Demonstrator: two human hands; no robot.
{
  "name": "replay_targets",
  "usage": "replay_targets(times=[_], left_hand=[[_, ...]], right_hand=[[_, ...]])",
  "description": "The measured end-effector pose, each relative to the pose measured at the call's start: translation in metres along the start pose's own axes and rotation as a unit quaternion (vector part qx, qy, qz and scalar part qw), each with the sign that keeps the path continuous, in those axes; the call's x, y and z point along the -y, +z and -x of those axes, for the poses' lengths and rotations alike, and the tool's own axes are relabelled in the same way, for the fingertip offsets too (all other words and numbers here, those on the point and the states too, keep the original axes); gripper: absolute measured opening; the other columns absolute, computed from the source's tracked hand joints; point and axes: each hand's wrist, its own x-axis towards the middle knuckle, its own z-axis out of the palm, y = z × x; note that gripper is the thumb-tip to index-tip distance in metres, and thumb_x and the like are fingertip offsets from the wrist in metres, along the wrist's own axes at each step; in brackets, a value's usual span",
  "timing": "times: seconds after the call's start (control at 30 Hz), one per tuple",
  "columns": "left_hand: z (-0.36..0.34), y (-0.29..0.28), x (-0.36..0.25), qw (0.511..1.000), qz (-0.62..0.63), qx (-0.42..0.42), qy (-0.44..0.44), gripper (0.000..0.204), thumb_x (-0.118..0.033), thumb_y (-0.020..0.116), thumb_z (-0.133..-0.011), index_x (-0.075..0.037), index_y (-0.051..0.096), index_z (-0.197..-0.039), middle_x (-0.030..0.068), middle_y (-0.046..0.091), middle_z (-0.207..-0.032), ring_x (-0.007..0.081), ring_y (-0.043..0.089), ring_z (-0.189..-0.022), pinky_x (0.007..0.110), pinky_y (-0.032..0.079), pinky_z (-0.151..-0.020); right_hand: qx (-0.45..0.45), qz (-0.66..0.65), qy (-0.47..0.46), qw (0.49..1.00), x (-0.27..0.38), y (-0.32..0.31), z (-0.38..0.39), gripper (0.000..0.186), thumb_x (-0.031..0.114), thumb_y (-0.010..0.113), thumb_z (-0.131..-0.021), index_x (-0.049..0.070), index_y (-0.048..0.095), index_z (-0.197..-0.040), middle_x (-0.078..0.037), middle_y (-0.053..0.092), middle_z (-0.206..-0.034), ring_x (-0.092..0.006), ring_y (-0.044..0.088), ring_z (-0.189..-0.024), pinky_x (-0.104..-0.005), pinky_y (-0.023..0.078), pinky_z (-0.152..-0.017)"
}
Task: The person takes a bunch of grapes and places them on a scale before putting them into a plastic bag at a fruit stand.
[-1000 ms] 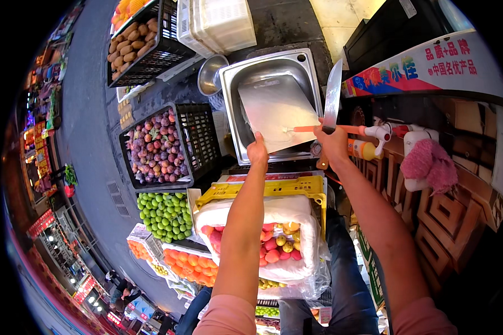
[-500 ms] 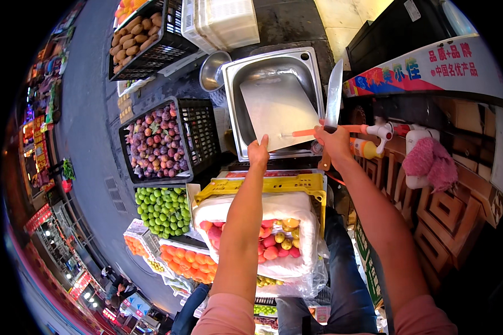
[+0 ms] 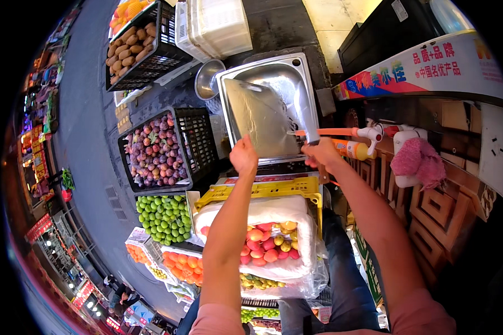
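My left hand [image 3: 243, 156] is closed on the lower left corner of a flat metal sheet [image 3: 251, 111], which lies tilted inside the steel sink [image 3: 262, 58]; its surface shines with wet streaks. My right hand [image 3: 325, 154] grips a large knife [image 3: 305, 109], blade pointing away from me over the sink's right part. An orange spout [image 3: 335, 132] reaches horizontally into the sink just above that hand, from a white tap [image 3: 373, 135]. A yellow-and-orange bottle [image 3: 349, 149] sits right beside the same hand.
Crates of kiwis [image 3: 129, 50], plums [image 3: 151, 148] and limes [image 3: 162, 218] line the left, beside the street [image 3: 89, 139]. A steel bowl [image 3: 207, 75] is by the sink. Nearer me are a yellow crate [image 3: 226, 188] and wrapped fruit [image 3: 271, 255]. A pink cloth [image 3: 419, 162] hangs at right.
My left hand and the sheet have shifted leftward, the sheet now more tilted and streaked. The knife has moved left from the sink's right edge to over the sink, tipping leftward.
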Motion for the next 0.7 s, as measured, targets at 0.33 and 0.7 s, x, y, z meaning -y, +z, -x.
replay_targets(times=[0.33, 0.7], left_hand=[[0.065, -0.091, 0.042, 0.993, 0.103, -0.043, -0.028, 0.047, -0.032, 0.050, -0.099, 0.005, 0.050, -0.069, 0.0051, 0.036, -0.055, 0.0133, 0.029, -0.055, 0.035, 0.028, -0.051], [0.075, -0.086, 0.058, 0.976, 0.188, -0.034, -0.108, 0.048, -0.034, 0.050, -0.099, 0.000, 0.045, -0.066, -0.0040, 0.034, -0.060, 0.0095, 0.028, -0.060, 0.031, 0.025, -0.053]], right_hand=[[0.081, -0.195, 0.093, 0.973, -0.065, 0.031, -0.100, 0.023, 0.014, 0.068, -0.085, 0.005, 0.057, -0.068, -0.004, 0.054, -0.057, -0.0153, 0.052, -0.046, -0.0317, 0.044, -0.041], [0.026, -0.299, 0.009, 0.954, -0.067, 0.049, -0.130, 0.027, 0.030, 0.051, -0.096, 0.006, 0.055, -0.105, -0.005, 0.063, -0.078, -0.0143, 0.054, -0.056, -0.0323, 0.048, -0.050]])
